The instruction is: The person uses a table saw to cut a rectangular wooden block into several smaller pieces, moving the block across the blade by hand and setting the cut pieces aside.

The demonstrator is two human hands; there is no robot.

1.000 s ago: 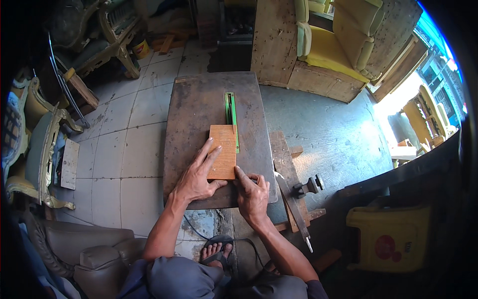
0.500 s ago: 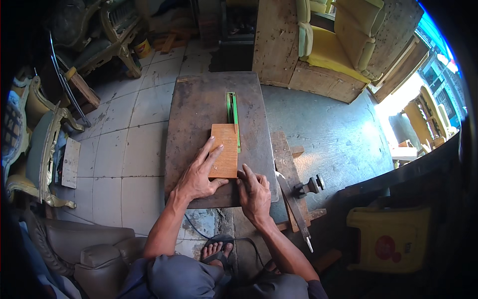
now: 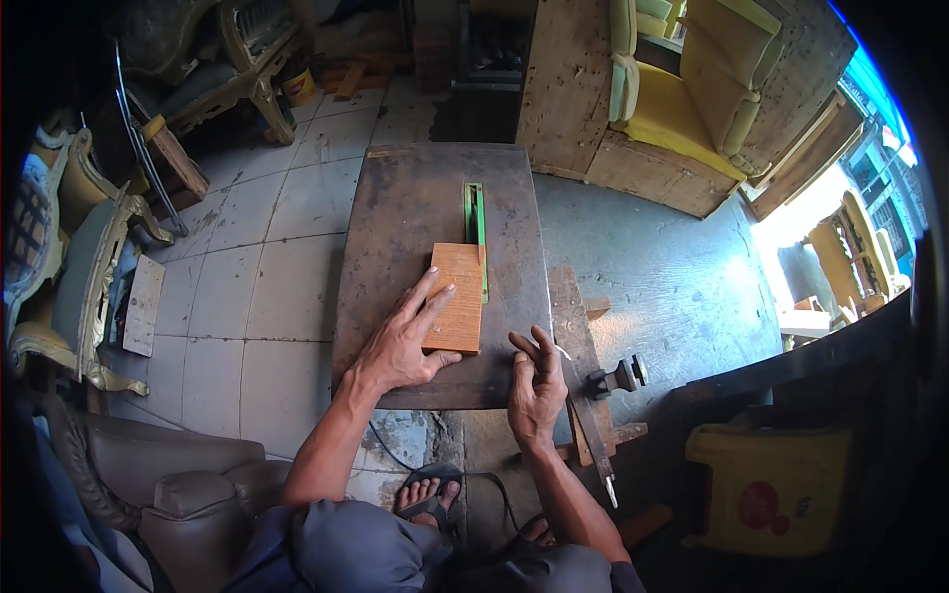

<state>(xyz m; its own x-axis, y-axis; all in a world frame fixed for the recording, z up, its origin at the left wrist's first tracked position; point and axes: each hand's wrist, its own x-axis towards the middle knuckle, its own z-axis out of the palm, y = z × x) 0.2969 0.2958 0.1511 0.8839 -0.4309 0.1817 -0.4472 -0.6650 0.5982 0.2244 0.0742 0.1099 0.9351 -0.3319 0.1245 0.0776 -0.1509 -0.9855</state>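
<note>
A flat rectangular wooden board [image 3: 461,306] lies on the dark saw table [image 3: 400,198], its far right part against the slot in the green insert [image 3: 481,222]. My left hand [image 3: 397,348] grips the board, fingers over its left side and thumb along its near edge. Much of the blade slot's near part is covered by the board. My right hand [image 3: 537,390] is off the board, over the table's near right corner. Its fingers are apart and half bent, with nothing seen in them.
Beside the table's right side are a wooden bar [image 3: 571,326] and a dark metal clamp-like part [image 3: 618,378]. A yellow container [image 3: 766,489] stands at the lower right. Carved chairs [image 3: 94,272] line the left; a yellow-padded seat [image 3: 672,104] is at the far right.
My right hand has left the board's near right corner and moved right, its fingers loosening. The left hand stays on the board. The whole view has shifted slightly.
</note>
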